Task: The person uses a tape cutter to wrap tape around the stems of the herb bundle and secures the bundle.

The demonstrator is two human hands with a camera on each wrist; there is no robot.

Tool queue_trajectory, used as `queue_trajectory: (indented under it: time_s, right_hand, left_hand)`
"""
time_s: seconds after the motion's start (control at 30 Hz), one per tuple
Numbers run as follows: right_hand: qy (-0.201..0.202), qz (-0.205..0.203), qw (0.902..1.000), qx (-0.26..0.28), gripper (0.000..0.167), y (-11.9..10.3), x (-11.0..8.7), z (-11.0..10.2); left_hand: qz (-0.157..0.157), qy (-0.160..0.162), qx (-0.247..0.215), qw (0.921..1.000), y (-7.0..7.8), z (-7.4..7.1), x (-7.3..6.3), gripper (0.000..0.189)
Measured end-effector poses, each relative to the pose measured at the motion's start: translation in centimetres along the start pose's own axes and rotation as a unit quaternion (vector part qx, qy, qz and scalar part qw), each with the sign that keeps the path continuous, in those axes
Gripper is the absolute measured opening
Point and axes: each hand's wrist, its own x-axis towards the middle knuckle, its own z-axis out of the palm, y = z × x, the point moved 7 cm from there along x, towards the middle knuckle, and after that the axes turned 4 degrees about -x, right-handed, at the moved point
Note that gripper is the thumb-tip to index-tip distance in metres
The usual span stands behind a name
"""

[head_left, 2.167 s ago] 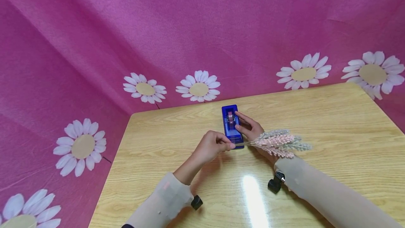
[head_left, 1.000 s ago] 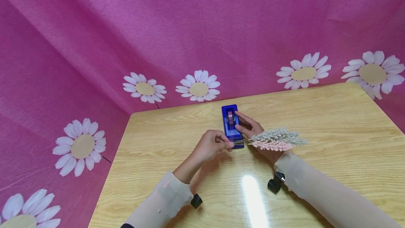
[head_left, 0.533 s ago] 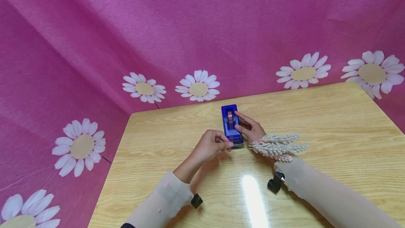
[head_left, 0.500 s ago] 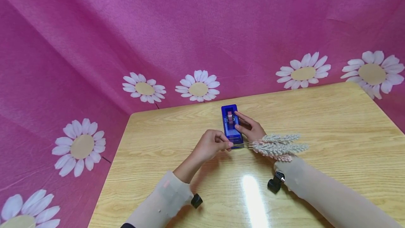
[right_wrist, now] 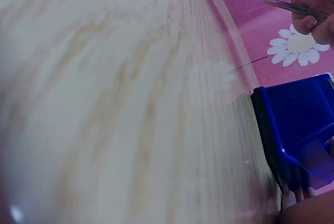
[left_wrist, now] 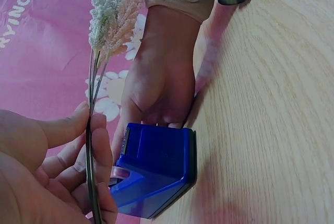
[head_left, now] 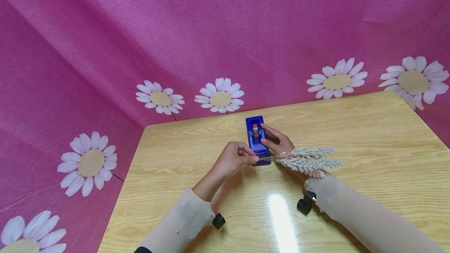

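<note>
My left hand [head_left: 233,161] pinches the thin stems of a small bunch of artificial flowers [head_left: 311,161] between thumb and fingers. Their pale grey-green and pink heads point right, over my right wrist in the head view. Beneath the stems, a blue tape dispenser [head_left: 258,146] with a pink-looking roll stands on the table. My right hand [head_left: 280,144] holds the dispenser from its right side; some of its fingers are hidden behind it in the left wrist view. Bare stem ends [right_wrist: 292,7] stick out past the left hand in the right wrist view.
The wood-grain table [head_left: 175,147] carries a bright light reflection near its front. A pink cloth [head_left: 225,30] printed with white daisies hangs behind and to the left. Black wrist cameras [head_left: 218,221] sit on both sleeves.
The flower bunch has rolled in my left fingers, so more grey-green and less pink faces up. The left hand rises very slightly. My right hand and the dispenser stay put.
</note>
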Motion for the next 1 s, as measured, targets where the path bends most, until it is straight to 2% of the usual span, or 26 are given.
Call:
queue_trajectory:
  time_s: [0.33,0.53,0.57,0.7,0.83,1.0]
  right_hand:
    - [0.009,-0.007,0.9997,0.022,0.06,0.5,0.3,0.1]
    - [0.011,0.007,0.9988,0.047,0.061,0.3,-0.1,0.3]
    - [0.006,0.01,0.9992,0.038,0.061,0.2,-0.3,0.3]
    - [-0.013,-0.028,0.9992,0.026,0.061,-1.2,-0.9,0.5]
    - [-0.006,-0.06,0.998,0.016,0.061,-2.0,-1.2,0.5]
    - [-0.01,-0.031,0.9994,0.015,0.063,-0.9,-1.0,0.4]
  left_hand:
    - [0.013,-0.018,-0.054,0.9983,0.2,-0.2,0.3,0.007]
    - [0.019,-0.013,-0.062,0.9978,0.3,-0.4,0.3,0.01]
    - [0.02,-0.011,-0.06,0.9979,0.4,-0.5,0.2,0.01]
    - [0.024,0.0,-0.062,0.9978,0.5,-0.7,0.2,0.011]
    - [0.025,0.001,-0.061,0.9978,0.5,-0.7,0.3,0.01]
    - [0.015,-0.015,-0.069,0.9974,0.3,-0.3,0.3,0.008]
